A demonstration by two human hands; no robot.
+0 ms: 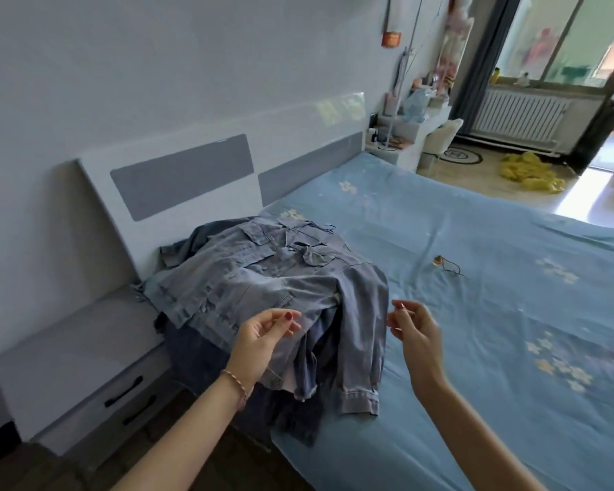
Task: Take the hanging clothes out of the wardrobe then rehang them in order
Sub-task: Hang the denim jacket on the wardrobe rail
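A pale denim jacket [263,278] lies spread on top of a heap of darker clothes [298,395] at the head corner of the bed [475,313], one sleeve trailing down over the bed's edge. We see the left hand [263,334] poised over the jacket's hem, fingers loosely curled and holding nothing we can make out; whether its fingertips touch the cloth we cannot tell. The right hand [417,331] hovers just beside the sleeve, fingers relaxed and apart, empty. A thin bracelet [234,382] circles the left wrist. What lies beneath the jacket is mostly hidden: we make out only dark blue folds and a strip of paler fabric. A small object with a dark cord [443,265] rests on the blue flowered sheet near the pile, too small for us to identify. Behind the clothes stands a white headboard [96,193] with grey panels, and beside the bed a white nightstand [68,349] with dark drawer handles. Farther off, a cluttered dressing table [433,115] appears blurred, with a white chair [443,132] beside it. A yellow cloth [529,171] lies crumpled on the glossy floor near a white radiator [518,115] below the windows.
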